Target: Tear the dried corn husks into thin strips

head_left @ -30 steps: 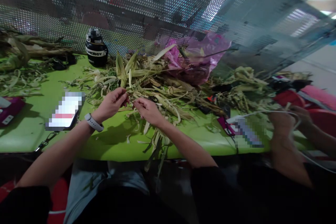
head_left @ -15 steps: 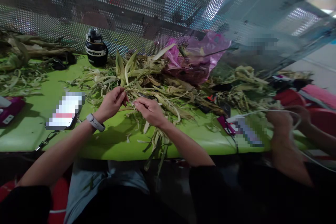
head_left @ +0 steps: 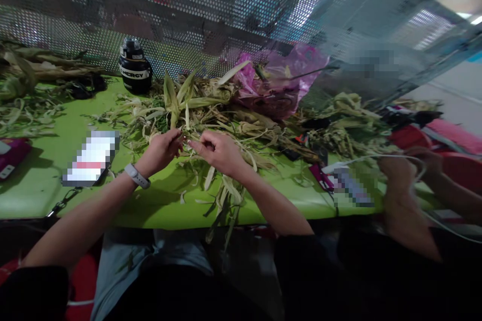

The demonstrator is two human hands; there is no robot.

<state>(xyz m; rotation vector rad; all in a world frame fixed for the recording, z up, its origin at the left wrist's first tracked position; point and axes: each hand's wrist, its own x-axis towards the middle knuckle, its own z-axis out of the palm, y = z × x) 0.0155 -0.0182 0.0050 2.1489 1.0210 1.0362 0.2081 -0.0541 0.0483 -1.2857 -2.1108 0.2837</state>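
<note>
My left hand (head_left: 162, 150), with a pale band on its wrist, is closed with the fingertips pinched together. Facing it across a small gap is my right hand (head_left: 221, 153), its thumb and forefinger also pinched. Whatever sits between the fingertips is too small to make out. Just behind the hands lies a heap of dry corn husks (head_left: 211, 103), with a few upright husk leaves (head_left: 171, 94) above my left fingers. Torn husk strips (head_left: 230, 193) hang over the table's front edge below my right hand.
The green table (head_left: 158, 210) also holds a phone (head_left: 92, 158), a black bottle (head_left: 135, 72) and a pink plastic bag (head_left: 278, 85). More husks (head_left: 41, 72) lie at the left. At the right are another person's hands (head_left: 399, 170), a cable and a second phone (head_left: 352, 185). A perforated metal panel (head_left: 211, 5) stands behind.
My right hand has turned, with its back raised and its thumb pointing at my left fingertips. A narrow pale strip now stands up behind the fingertips. My left hand has shifted slightly.
</note>
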